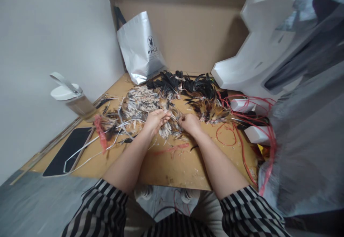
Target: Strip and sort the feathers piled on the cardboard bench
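Both of my hands are over a cardboard surface (177, 172) strewn with loose feathers. My left hand (158, 120) is closed in a pinch on a small brownish feather (164, 105) whose tip points up. Close by on the right, my right hand (189, 123) has its fingers pressed together at the edge of some brown and grey feathers; what they grip, if anything, is hidden. Behind my left hand spreads a heap of pale speckled feathers (139, 100). Farther back lie black feathers (170, 83), and golden-brown feathers (211, 110) are bunched to the right.
A silver bag (141, 48) leans at the back. On the left are a drink bottle (79, 104), a dark-screened tablet or phone (68, 152) and white cord (88, 143). Red string (272, 143) tangles at right, below white foam packing (258, 50).
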The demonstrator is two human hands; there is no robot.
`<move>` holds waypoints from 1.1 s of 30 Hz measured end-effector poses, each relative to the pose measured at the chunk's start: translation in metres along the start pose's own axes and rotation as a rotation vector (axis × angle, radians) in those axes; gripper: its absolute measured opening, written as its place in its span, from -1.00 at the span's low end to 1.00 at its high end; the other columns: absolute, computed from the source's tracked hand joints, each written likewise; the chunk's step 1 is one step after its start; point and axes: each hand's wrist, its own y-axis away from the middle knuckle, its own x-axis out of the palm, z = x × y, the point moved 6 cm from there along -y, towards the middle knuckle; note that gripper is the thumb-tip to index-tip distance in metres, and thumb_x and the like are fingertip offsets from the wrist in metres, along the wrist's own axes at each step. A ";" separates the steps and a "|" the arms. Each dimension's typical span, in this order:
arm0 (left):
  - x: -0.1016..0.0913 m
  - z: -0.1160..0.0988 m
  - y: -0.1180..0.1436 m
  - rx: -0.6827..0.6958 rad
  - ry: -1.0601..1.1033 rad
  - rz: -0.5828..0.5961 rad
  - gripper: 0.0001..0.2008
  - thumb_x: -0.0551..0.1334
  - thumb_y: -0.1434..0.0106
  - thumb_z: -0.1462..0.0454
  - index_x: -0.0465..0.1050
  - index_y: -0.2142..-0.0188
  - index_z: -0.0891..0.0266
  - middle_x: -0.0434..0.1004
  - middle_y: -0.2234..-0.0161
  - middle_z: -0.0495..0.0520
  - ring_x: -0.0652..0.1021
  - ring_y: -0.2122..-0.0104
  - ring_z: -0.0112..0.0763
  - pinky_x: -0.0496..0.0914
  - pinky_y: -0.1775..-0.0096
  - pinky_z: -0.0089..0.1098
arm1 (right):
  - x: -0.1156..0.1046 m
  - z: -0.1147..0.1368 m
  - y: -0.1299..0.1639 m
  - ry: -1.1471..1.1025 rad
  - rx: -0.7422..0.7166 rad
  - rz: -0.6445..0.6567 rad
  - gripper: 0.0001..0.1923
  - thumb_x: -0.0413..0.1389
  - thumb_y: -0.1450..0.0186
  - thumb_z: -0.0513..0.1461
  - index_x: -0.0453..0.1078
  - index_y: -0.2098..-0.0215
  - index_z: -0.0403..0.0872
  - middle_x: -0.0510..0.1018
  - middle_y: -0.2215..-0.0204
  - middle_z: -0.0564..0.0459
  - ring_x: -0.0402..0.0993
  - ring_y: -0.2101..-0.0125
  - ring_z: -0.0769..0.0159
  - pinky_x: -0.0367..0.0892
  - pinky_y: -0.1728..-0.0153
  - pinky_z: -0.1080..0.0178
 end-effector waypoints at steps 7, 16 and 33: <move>0.000 0.002 -0.002 -0.005 0.000 0.019 -0.90 0.27 -0.03 0.33 0.41 0.48 0.37 0.51 0.49 0.08 0.44 0.59 -0.67 0.29 0.56 -0.66 | -0.002 -0.009 -0.006 -0.580 0.108 0.057 -0.85 0.09 0.06 -0.20 0.40 0.59 -0.15 0.41 0.69 0.12 0.20 0.68 0.48 0.11 0.62 0.39; 0.004 0.006 0.001 -0.055 -0.029 0.049 -0.90 0.28 -0.03 0.34 0.43 0.46 0.37 0.53 0.46 0.10 0.47 0.58 -0.63 0.31 0.56 -0.65 | 0.004 0.000 -0.004 -1.132 0.203 0.233 -0.81 0.18 0.10 -0.19 0.31 0.59 -0.15 0.27 0.78 0.20 0.01 0.78 0.60 -0.16 0.77 0.47; 0.007 0.006 0.003 -0.073 -0.045 0.090 -0.89 0.29 -0.03 0.34 0.43 0.45 0.38 0.54 0.43 0.12 0.49 0.55 -0.61 0.34 0.53 -0.63 | 0.005 -0.008 -0.003 -0.826 0.274 0.175 -0.96 0.12 0.01 -0.31 0.34 0.55 -0.16 0.39 0.75 0.13 0.30 0.73 0.47 0.18 0.73 0.44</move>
